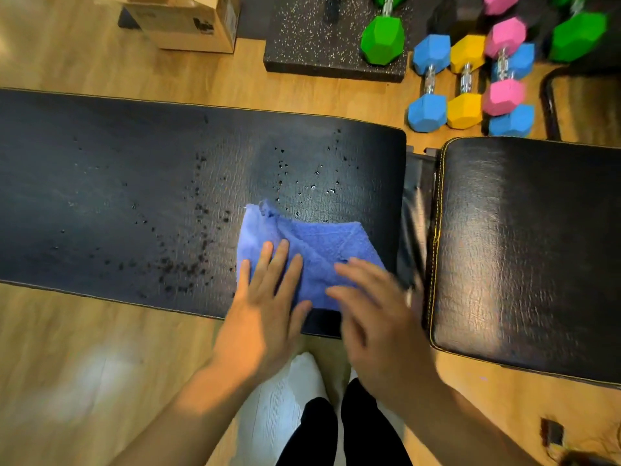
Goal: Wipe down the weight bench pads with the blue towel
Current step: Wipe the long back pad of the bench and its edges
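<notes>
A folded blue towel [322,245] lies on the near right end of the long black bench pad [117,183]. My left hand [265,304] presses flat on the towel's left part with straight, spread fingers. My right hand [376,317] is blurred, its fingers extended over the towel's right corner near the gap between the pads. Water droplets and dark specks dot the long pad left of and beyond the towel. The shorter black seat pad [531,250] with yellow stitching lies to the right.
Coloured hex dumbbells [467,82] stand on the wooden floor beyond the bench, next to a speckled black rubber mat [312,38]. A cardboard box [188,21] sits at the top left. My legs and white socks [309,378] are below the bench edge.
</notes>
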`<action>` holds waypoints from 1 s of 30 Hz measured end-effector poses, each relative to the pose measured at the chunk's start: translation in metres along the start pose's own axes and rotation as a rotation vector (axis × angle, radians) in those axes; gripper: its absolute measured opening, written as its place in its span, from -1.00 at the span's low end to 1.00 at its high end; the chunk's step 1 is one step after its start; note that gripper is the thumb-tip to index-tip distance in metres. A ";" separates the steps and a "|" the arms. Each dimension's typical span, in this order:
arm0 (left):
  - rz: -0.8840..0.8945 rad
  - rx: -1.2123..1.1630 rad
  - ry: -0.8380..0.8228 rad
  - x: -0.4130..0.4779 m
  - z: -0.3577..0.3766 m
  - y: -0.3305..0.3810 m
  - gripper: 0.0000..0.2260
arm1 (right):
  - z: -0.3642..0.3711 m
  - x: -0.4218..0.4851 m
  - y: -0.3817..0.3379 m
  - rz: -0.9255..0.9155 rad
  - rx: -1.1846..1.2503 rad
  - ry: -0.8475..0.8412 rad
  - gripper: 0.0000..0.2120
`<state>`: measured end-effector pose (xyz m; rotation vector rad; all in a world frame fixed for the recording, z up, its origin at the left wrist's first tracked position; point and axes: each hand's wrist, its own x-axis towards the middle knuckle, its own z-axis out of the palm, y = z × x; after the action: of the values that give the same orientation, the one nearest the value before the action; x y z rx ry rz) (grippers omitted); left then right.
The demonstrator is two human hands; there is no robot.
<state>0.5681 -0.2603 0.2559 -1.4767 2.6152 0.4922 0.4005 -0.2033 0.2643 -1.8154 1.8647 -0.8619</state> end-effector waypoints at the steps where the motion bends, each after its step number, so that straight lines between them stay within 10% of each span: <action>1: -0.009 0.011 -0.008 0.003 0.007 0.001 -0.50 | 0.012 0.001 0.004 -0.047 -0.064 -0.073 -0.73; 14: -0.021 0.043 0.177 0.099 -0.026 -0.006 -0.52 | 0.019 0.078 0.039 0.116 -0.378 -0.224 -0.51; 20: 0.040 0.084 0.065 0.095 -0.002 -0.016 -0.40 | 0.004 0.087 0.054 0.229 -0.146 0.073 -0.84; 30: 0.037 0.207 -0.044 0.035 0.000 -0.022 -0.46 | -0.037 0.092 0.069 0.367 0.218 -0.292 -0.73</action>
<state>0.5679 -0.2995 0.2421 -1.3400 2.5732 0.2450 0.3179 -0.2908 0.2574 -1.3304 1.7599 -0.6026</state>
